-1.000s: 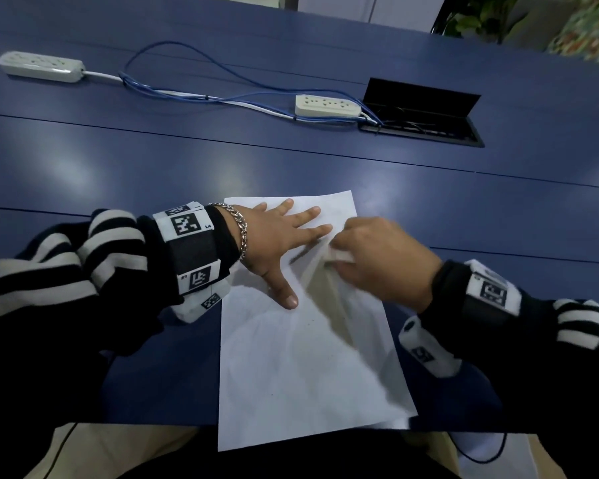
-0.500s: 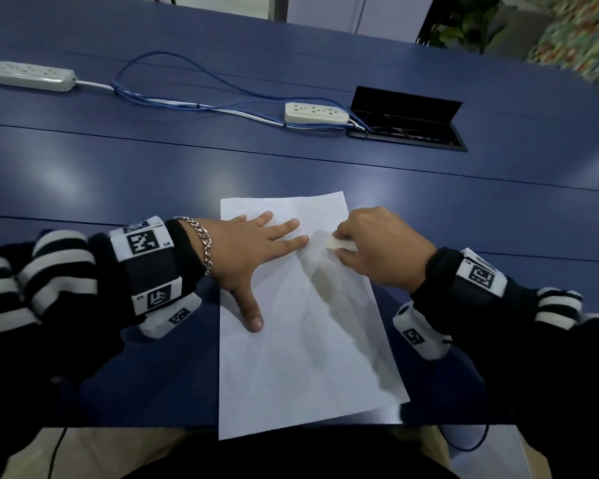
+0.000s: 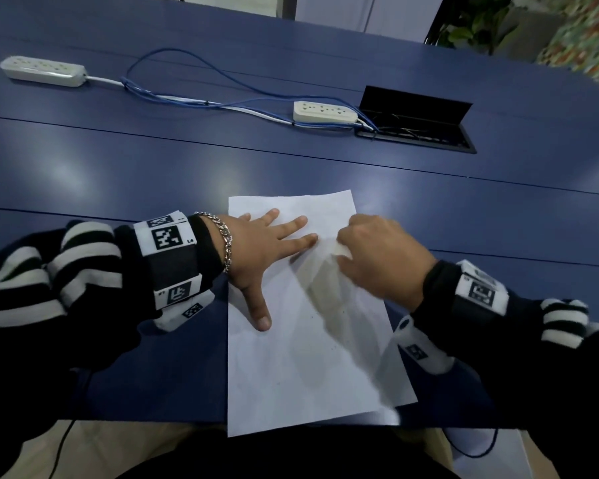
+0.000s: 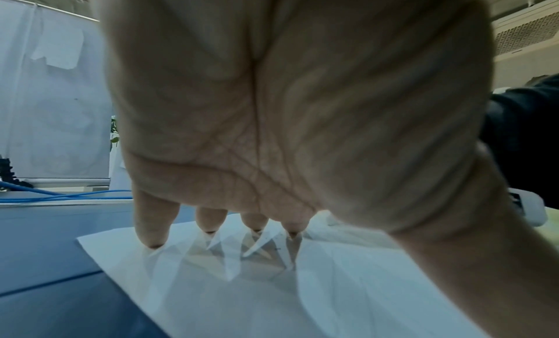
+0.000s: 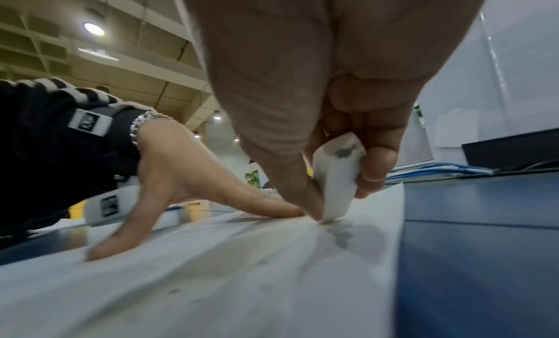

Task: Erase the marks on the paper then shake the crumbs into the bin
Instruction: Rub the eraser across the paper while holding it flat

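Note:
A white sheet of paper [image 3: 305, 368] lies on the blue table, its near end hanging over the front edge. My left hand [image 3: 267, 247] lies flat on its upper left part, fingers spread and pressing down [image 4: 151, 238]. My right hand [image 3: 377, 257] pinches a white eraser [image 5: 335, 175] between thumb and fingers. The eraser's lower tip touches the paper just right of the left fingertips. A grey smudge shows on the eraser's top face. Small dark crumbs [image 3: 332, 347] dot the paper's middle. No bin is in view.
Two white power strips [image 3: 42, 71] [image 3: 324, 112] and blue cables [image 3: 194, 102] lie across the far table. An open black cable hatch [image 3: 415, 122] sits at the back right. A plant [image 3: 471, 19] stands beyond the table.
The right hand with the eraser has shifted slightly left and nearer on the paper, back toward the left fingertips. The left hand stays pressed flat on the sheet.

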`<action>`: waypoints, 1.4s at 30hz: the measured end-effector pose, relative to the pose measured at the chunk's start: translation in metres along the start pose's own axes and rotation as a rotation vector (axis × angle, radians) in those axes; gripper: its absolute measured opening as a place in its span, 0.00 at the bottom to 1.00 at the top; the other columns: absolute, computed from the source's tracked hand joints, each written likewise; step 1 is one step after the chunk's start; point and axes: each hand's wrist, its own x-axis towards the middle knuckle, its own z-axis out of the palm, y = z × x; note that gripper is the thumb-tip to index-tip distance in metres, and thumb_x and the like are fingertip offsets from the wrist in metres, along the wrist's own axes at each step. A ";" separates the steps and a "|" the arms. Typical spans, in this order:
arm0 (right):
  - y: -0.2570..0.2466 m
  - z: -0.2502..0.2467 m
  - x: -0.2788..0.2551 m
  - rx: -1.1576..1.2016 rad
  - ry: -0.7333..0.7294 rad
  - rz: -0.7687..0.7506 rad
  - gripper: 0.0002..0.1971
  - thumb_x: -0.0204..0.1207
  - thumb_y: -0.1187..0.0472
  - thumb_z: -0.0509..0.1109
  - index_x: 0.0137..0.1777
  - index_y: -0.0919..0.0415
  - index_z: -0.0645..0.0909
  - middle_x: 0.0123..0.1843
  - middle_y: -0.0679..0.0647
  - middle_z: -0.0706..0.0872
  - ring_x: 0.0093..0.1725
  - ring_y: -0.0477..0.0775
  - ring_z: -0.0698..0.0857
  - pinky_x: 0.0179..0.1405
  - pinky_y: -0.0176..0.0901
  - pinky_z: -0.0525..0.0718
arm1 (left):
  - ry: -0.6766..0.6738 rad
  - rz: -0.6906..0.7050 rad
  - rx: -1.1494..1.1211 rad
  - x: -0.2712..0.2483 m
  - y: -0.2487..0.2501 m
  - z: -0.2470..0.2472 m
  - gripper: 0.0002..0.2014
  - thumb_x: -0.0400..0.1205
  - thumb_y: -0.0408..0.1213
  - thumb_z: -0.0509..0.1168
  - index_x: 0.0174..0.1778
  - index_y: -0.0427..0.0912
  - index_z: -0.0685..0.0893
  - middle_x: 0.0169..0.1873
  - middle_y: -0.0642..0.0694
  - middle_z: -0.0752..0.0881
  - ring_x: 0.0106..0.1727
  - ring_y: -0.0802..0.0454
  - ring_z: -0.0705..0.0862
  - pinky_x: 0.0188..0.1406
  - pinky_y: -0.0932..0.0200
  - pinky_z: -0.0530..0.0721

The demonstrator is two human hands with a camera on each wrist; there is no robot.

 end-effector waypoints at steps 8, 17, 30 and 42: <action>-0.006 0.004 -0.006 0.074 -0.075 -0.082 0.15 0.82 0.46 0.65 0.47 0.58 0.84 0.46 0.52 0.79 0.48 0.59 0.82 0.45 0.50 0.78 | -0.017 -0.009 0.010 0.000 0.001 -0.001 0.81 0.56 0.77 0.81 0.86 0.66 0.22 0.86 0.59 0.21 0.90 0.37 0.29 0.88 0.26 0.46; -0.044 0.009 -0.023 0.137 -0.066 -0.275 0.08 0.78 0.57 0.70 0.40 0.60 0.84 0.41 0.55 0.80 0.41 0.60 0.81 0.38 0.47 0.74 | -0.007 0.000 0.005 0.002 -0.001 0.001 0.82 0.53 0.79 0.80 0.85 0.67 0.22 0.86 0.58 0.21 0.90 0.36 0.29 0.88 0.25 0.47; -0.023 0.006 -0.025 0.252 -0.052 -0.162 0.12 0.80 0.49 0.69 0.55 0.53 0.87 0.51 0.51 0.86 0.52 0.56 0.84 0.54 0.51 0.83 | 0.022 0.034 -0.003 0.002 -0.004 0.005 0.79 0.56 0.79 0.79 0.86 0.67 0.24 0.87 0.59 0.23 0.91 0.36 0.30 0.89 0.26 0.47; 0.024 0.011 -0.062 0.228 -0.085 0.002 0.20 0.80 0.42 0.71 0.67 0.49 0.86 0.58 0.42 0.89 0.60 0.48 0.85 0.62 0.44 0.82 | 0.095 0.089 -0.066 -0.018 -0.013 0.035 0.71 0.64 0.83 0.70 0.87 0.66 0.25 0.87 0.57 0.21 0.90 0.46 0.26 0.90 0.39 0.35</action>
